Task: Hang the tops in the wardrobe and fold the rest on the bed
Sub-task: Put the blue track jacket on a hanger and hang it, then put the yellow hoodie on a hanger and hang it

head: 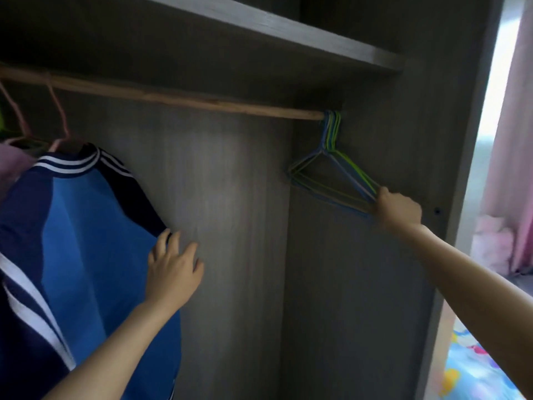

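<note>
A blue and navy top with white stripes (86,241) hangs on a pink hanger (59,116) from the wooden rail (178,99) at the wardrobe's left. My left hand (173,268) is spread open beside the top's right edge, fingertips at the fabric. At the rail's far right hangs a bunch of several empty blue and green wire hangers (331,174). My right hand (396,207) grips their lower right corner, fingers curled round the wires.
A grey shelf (288,33) runs above the rail. The wardrobe's side panel (461,168) stands at the right. Beyond it hang a pink curtain (513,140) and lies a colourful bed cover (473,373). More garments hang at the far left (11,160).
</note>
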`<state>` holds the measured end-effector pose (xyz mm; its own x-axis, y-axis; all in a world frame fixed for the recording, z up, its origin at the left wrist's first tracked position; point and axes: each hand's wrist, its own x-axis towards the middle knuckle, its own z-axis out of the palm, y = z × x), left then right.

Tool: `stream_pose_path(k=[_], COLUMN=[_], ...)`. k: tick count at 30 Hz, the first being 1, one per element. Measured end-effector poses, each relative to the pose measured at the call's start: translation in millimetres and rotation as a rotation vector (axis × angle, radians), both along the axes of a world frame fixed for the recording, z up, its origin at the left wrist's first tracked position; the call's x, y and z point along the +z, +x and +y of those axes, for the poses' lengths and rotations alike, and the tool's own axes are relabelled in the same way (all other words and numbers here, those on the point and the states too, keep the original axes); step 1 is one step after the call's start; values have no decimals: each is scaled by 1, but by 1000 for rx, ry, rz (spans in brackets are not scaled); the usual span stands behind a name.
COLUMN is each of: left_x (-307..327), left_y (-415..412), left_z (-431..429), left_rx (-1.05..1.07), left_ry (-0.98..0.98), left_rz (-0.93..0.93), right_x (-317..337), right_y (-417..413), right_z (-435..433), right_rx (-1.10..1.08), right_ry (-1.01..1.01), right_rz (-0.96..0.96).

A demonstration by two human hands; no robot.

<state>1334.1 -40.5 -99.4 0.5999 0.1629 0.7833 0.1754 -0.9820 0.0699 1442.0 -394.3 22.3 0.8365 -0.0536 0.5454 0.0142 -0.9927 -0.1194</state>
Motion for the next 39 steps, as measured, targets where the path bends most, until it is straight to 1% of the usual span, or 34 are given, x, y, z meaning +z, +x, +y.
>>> stream_pose_path(k=[2, 7, 9, 11, 16, 19, 22, 26, 30, 33, 35, 37, 39], left_x=[4, 12, 12, 12, 9, 6, 3, -2, -10, -18, -23, -26, -31], left_y=[-4, -14, -17, -20, -25, -29, -31, -33, -31, -27, -27, -26, -22], left_z=[4, 17, 20, 22, 24, 27, 26, 24, 22, 19, 15, 7, -2], left_rx=[2, 25, 42, 58, 66, 75, 72, 60, 53, 45, 33, -14, -49], left_ry=[-33, -7, 5, 17, 18, 17, 18, 13, 1, -9, -46, -127, -247], left_rz=[-26, -62, -69, -69, -68, -66, -73, -94, -120, -101, -18, 56, 36], right_x=[3, 15, 17, 19, 19, 20, 21, 20, 17, 7, -2, -11, -22], right_y=[4, 11, 14, 16, 16, 15, 12, 8, 4, -6, -18, -31, -42], right_z=[3, 17, 21, 24, 29, 32, 31, 36, 39, 41, 43, 44, 42], right_rx=[0, 53, 44, 17, -17, -8, 16, 56, 132, 252, 355, 437, 507], right_ry=[1, 65, 5, -95, -365, -419, -309, -145, -7, 210, 347, 415, 469], right_rz=[30, 57, 11, -67, -173, -222, -249, -226, -253, -308, -368, -402, -380])
